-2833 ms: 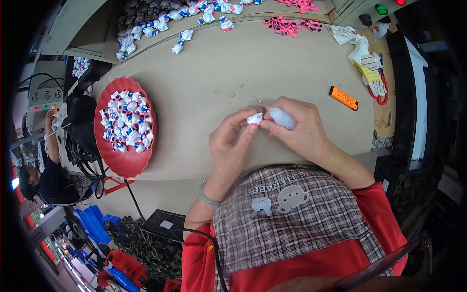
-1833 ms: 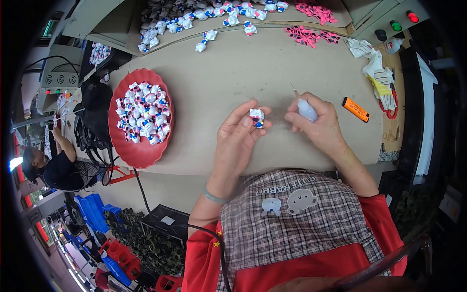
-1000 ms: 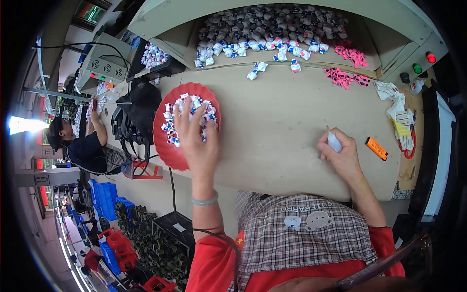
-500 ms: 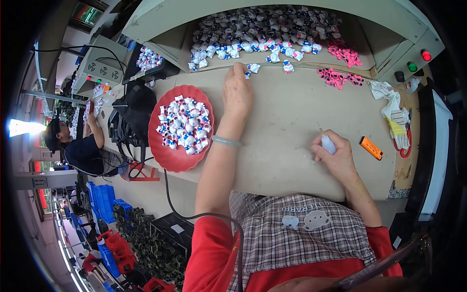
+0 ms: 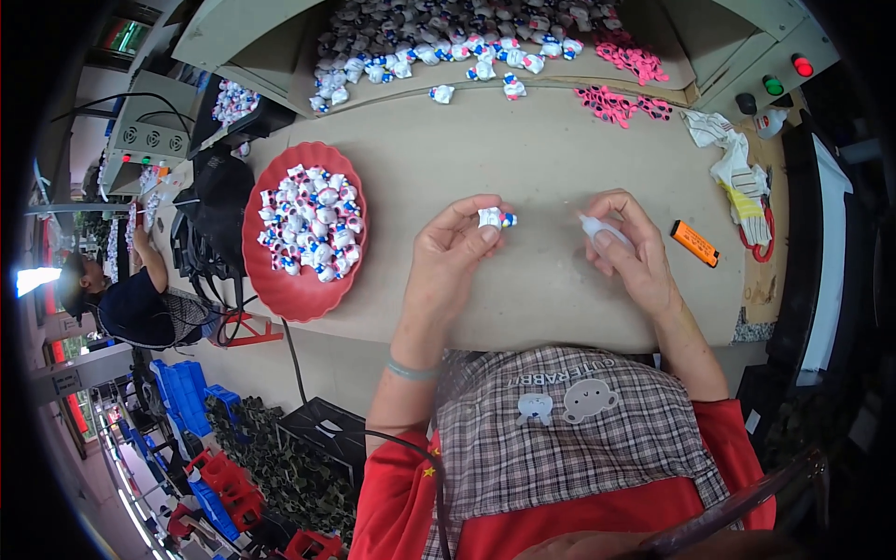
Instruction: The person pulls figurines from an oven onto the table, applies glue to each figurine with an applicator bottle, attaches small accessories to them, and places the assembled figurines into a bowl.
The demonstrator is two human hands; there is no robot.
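Between the thumb and fingers of my left hand (image 5: 455, 245) is a small white figurine (image 5: 489, 217) with blue and pink parts, held above the table. My right hand (image 5: 637, 250) grips a small white squeeze bottle (image 5: 602, 230), its thin tip pointing up and left toward the figurine, the two apart. Left of my hands, a red scalloped bowl (image 5: 264, 280) holds many similar figurines (image 5: 322, 224). Two loose figurines lie ahead, one white figurine (image 5: 441, 94) and another with blue and pink (image 5: 513, 87). Small pink pieces (image 5: 618, 105) are spread at the far right.
An open-fronted cabinet (image 5: 644, 28) at the back holds a heap of figurines (image 5: 439, 42). An orange lighter (image 5: 695, 244) lies right of my right hand, with a white glove (image 5: 737, 159) and red-handled scissors (image 5: 767, 233) beyond. Another person (image 5: 140, 299) sits at far left.
My left hand has come back from the cabinet's front edge with a figurine. My right hand has risen slightly, still gripping the bottle, and the whole view has shifted.
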